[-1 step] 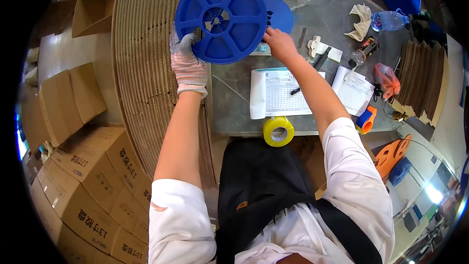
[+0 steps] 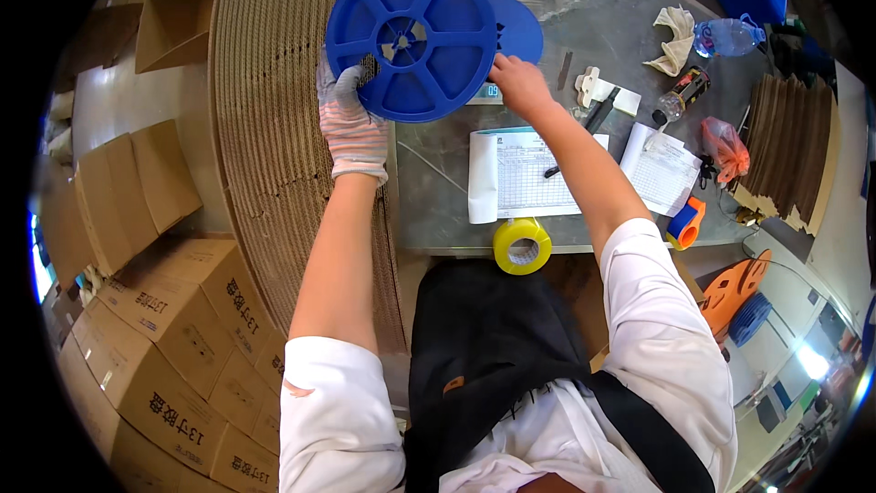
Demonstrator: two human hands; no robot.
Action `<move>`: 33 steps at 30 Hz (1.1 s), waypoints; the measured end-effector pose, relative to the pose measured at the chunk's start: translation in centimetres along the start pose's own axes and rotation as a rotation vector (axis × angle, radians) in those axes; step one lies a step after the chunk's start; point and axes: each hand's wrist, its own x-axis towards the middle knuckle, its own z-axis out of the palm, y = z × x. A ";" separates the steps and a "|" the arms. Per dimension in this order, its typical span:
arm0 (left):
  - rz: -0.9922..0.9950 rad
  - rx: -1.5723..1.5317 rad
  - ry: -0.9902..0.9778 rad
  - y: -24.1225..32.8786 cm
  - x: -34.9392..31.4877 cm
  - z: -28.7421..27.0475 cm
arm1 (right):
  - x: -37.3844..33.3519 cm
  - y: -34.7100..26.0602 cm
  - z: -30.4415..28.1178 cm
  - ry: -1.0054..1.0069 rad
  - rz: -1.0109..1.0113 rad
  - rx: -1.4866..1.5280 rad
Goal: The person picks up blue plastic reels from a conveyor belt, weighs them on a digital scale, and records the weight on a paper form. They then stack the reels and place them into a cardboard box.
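Note:
A round blue plastic reel (image 2: 444, 73) with spoke-like ribs is held up over the table's far left. My left hand (image 2: 352, 128), in a striped grey and pink glove, grips its lower left side, thumb on the front face; the other fingers are hidden behind it. My bare right hand (image 2: 520, 87) is closed at the reel's right edge, its fingertips partly hidden. Behind the reel a second blue disc (image 2: 522, 29) shows. A small scale display (image 2: 491, 91) peeks out below the reel, beside my right fingers.
On the metal table (image 2: 429, 210) lie a form pad (image 2: 529, 178) with a pen, more sheets (image 2: 659, 169), a yellow tape roll (image 2: 522, 246), a tape dispenser (image 2: 685, 223) and bottles (image 2: 727, 37). Stacked flat cardboard (image 2: 287, 119) rises along the left; cartons (image 2: 169, 329) stand lower left.
The reading on the scale display has changed. The second blue disc shows slightly further left behind the reel. Both hands keep nearly the same place.

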 end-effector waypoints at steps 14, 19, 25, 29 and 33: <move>0.086 0.186 -0.046 0.6 1.0 0.0 | -7.7 -1.4 3.0 0.268 0.301 0.225; 0.114 0.292 -0.050 0.4 1.0 -0.3 | -19.0 -4.9 4.4 0.230 0.592 0.241; 0.000 0.219 -0.114 -0.3 0.4 0.2 | -24.3 -9.2 5.5 0.169 0.717 0.307; 0.112 0.227 -0.059 -0.1 0.7 0.2 | -22.5 -10.0 5.9 0.265 0.705 0.364; 0.102 0.225 -0.065 -0.4 0.5 0.1 | -19.9 -9.5 6.5 0.327 0.687 0.397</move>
